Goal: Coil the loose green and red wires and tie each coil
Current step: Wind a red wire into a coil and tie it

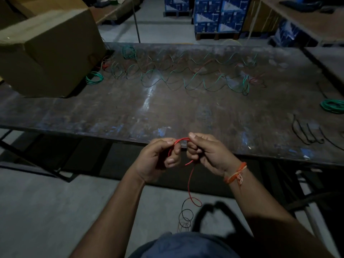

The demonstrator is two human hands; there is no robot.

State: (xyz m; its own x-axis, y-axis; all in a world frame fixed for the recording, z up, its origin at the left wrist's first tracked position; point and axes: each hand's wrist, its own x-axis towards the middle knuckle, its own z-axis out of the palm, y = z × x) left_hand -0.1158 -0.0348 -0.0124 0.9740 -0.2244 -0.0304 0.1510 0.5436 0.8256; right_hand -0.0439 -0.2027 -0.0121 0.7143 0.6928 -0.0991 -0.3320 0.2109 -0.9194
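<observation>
A thin red wire runs between both hands just in front of the table's near edge. My left hand pinches a small red loop, and my right hand pinches the same loop at its top. The rest of the wire hangs down to the floor in dark curls. On the dark worktable lie long loose green and red wires in wavy loops. Small green coils sit at the left, the back and the right edge.
A big cardboard box stands on the table's left end. Black cable pieces lie at the right front. Blue cartons are stacked on a pallet behind, with other benches at the back left and right.
</observation>
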